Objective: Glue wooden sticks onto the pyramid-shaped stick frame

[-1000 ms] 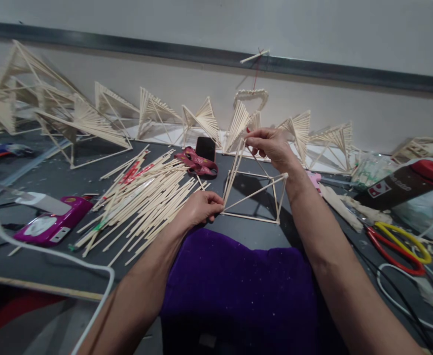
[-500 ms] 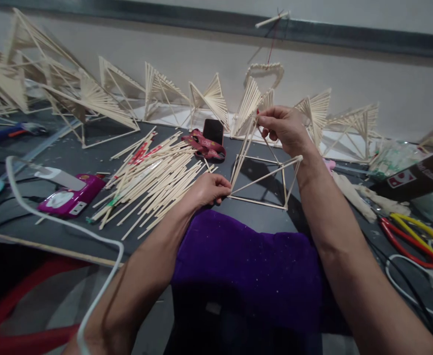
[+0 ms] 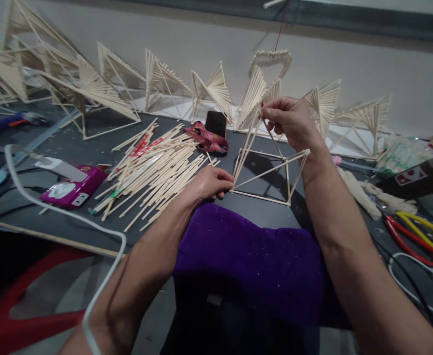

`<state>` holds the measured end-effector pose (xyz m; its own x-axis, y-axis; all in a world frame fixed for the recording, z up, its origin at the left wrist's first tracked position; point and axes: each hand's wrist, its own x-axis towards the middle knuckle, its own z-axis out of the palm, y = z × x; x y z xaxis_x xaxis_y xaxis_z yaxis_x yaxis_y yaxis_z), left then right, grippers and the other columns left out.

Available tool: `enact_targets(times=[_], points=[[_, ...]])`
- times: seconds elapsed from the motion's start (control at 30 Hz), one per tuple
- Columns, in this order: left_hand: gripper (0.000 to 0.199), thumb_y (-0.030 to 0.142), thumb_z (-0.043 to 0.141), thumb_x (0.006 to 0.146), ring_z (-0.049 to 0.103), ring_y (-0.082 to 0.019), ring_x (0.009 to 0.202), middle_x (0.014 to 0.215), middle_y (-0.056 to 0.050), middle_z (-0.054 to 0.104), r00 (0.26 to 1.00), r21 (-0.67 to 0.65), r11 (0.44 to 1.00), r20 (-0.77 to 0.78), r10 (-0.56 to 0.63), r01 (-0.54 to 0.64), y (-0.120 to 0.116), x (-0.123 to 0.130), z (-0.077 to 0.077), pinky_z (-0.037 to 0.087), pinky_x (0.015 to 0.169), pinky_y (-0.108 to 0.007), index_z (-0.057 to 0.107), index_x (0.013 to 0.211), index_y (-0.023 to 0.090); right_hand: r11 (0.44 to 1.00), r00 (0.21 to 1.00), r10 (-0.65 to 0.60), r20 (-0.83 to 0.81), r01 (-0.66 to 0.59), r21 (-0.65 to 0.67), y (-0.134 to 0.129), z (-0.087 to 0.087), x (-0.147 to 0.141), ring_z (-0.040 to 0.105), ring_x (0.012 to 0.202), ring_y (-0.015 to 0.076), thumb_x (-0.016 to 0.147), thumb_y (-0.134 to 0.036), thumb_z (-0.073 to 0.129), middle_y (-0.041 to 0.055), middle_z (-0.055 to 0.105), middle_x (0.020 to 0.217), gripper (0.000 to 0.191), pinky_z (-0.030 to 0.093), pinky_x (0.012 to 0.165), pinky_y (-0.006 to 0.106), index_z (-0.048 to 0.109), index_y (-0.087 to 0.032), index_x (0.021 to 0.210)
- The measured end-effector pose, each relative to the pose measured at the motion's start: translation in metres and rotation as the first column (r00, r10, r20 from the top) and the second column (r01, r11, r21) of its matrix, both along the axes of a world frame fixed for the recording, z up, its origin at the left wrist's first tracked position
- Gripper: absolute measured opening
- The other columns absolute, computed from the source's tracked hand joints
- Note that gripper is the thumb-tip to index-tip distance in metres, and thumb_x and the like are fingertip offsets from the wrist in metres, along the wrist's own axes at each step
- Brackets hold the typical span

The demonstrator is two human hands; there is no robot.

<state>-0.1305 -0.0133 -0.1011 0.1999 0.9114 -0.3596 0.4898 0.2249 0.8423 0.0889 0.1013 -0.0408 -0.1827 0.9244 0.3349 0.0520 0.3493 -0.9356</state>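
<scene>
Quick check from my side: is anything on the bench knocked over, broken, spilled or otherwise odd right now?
Nothing looks broken or spilled. The stick frame stands on the dark table, left hand at its near corner, right hand at its apex. The loose sticks lie in an untidy heap, and a white cable hangs over the table's near edge.

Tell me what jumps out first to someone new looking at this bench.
At centre, the left hand pinches a bottom corner of an open stick frame while the right hand holds its top. To its left lies a loose pile of sticks; finished fan-shaped stick pieces line the wall behind.
</scene>
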Motion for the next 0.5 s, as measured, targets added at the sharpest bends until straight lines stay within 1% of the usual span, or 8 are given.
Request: enact_targets(times=[0.23,0.5], points=[[0.016,0.023,0.067,0.073,0.052,-0.007,0.046,0.064,0.0,0.061,1.0,0.014,1.0,-0.002,-0.02,0.02,0.0015,-0.0013,-0.0049,0.031,0.039,-0.02,0.069,0.087,0.014,1.0,0.999,0.015,-0.047,-0.016,-0.026,0.0004,-0.0011,-0.0014,0.052,0.047,0.0043,0.069,-0.021,0.073,-0.0007,0.064,0.065,0.009,0.027,0.037,0.016,0.066,-0.016,0.073],[0.016,0.022,0.063,0.074,0.052,-0.007,0.045,0.064,0.001,0.059,1.0,0.005,1.0,-0.003,-0.022,0.022,-0.0003,0.0009,0.0006,0.03,0.039,-0.02,0.068,0.086,0.013,0.998,0.996,0.04,-0.074,-0.044,-0.049,0.0,-0.0026,-0.0019,0.053,0.046,0.0044,0.066,-0.028,0.077,-0.0007,0.066,0.068,0.018,0.027,0.037,0.016,0.068,-0.016,0.076]])
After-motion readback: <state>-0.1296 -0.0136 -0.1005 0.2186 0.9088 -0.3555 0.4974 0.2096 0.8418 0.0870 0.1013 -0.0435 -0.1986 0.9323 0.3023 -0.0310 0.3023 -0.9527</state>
